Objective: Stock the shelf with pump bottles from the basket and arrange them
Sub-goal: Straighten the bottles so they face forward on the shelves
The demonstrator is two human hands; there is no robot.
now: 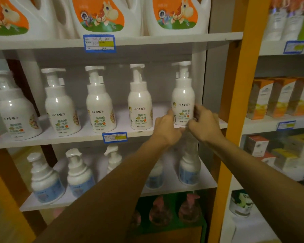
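A: Middle shelf (42,142), left to right?
B: Five white pump bottles in a row, upright, labels forward. Fifth bottle (182,100) at the right end, just beside the side panel (199,81), base at the front edge.

A: Hands?
B: Left hand (165,128) on the bottle's lower left, right hand (203,122) on its lower right. Fingers curled against the base on both sides, pinching the bottle between them.

A: Step in hand, by judgement?
B: Squaring up the last bottle. Best kept upright, turned from the base until the label faces front, then lined up with the fourth bottle (139,100). Gap to match the rest of the row.

A: Obstacles?
B: Side panel tight on the right; little room for the right fingers. Shelf above close over the pump head. Price tag (114,137) on the front lip, near the left wrist.

A: Surroundings?
B: Large jugs (102,14) above, blue-label bottles (46,181) below, orange upright (235,102), boxes (281,97) further right. Basket not in view.
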